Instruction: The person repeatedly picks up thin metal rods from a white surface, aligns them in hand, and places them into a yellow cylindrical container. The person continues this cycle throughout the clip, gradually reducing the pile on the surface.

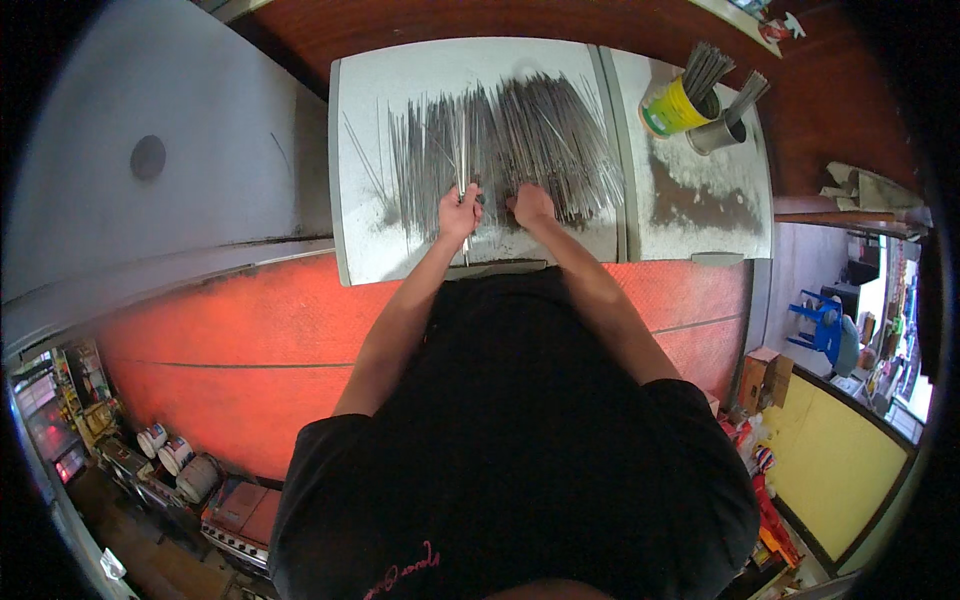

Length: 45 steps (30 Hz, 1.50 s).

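Observation:
My left hand grips a small bundle of bright thin metal skewers, pointing away from me. Their lower ends stick out below the fist. Beside it, my right hand is bent down at the near ends of a dense pile of darker metal skewers. Its fingertips are hidden, so whether they pinch a skewer does not show. More skewers lie spread to the left of and under my left hand. All rest on a worn white panel with grey edging, like an appliance door.
On the right-hand panel stand a yellow tin and a metal cup, both holding upright skewers. A brown stain marks that panel. A spray bottle sits at the far right. Blue chairs appear farther off.

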Each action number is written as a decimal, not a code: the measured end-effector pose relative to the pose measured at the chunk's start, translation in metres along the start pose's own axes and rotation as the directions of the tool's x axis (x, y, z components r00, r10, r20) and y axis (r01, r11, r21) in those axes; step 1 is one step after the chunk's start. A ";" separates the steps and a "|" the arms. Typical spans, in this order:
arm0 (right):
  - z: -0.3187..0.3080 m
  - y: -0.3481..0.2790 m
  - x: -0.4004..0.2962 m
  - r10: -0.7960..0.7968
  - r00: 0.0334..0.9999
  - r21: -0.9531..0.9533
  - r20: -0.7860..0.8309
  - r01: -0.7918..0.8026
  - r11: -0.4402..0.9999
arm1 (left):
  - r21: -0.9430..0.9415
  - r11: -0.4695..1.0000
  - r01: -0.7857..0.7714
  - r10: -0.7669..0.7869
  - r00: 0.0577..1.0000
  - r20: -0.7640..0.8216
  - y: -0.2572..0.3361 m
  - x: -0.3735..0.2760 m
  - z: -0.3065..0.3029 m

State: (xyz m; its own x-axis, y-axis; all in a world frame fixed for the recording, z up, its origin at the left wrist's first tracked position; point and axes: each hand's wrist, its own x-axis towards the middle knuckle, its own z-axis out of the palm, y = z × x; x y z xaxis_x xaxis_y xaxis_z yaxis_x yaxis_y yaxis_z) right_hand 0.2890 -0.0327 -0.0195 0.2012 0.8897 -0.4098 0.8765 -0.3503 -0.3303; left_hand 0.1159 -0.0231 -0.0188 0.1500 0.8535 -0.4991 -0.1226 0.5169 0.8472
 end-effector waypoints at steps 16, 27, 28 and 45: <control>0.022 -0.007 -0.051 -0.352 0.935 0.695 0.053 0.218 0.685 | 0.023 0.998 -0.063 0.062 0.997 0.042 -0.003 0.006 0.010; 0.021 0.013 -0.007 -0.059 0.995 -0.048 -0.074 0.056 0.997 | 0.059 0.991 -0.119 0.121 0.992 -0.020 -0.010 0.007 -0.013; 0.021 0.011 -0.004 0.007 1.000 -0.047 -0.025 -0.008 0.999 | 0.072 0.987 -0.141 0.143 0.990 -0.021 -0.012 0.008 -0.013; -0.010 -0.003 0.016 0.032 0.998 0.011 -0.051 -0.031 0.999 | 0.050 0.998 -0.037 0.039 0.998 -0.058 -0.010 0.000 -0.003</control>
State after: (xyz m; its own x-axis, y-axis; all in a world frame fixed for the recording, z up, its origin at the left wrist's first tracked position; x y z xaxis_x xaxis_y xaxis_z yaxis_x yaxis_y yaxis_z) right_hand 0.2940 -0.0142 -0.0170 0.2508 0.8919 -0.3762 0.8649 -0.3811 -0.3268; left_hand 0.1142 -0.0282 -0.0274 0.0883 0.8755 -0.4750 -0.0792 0.4815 0.8728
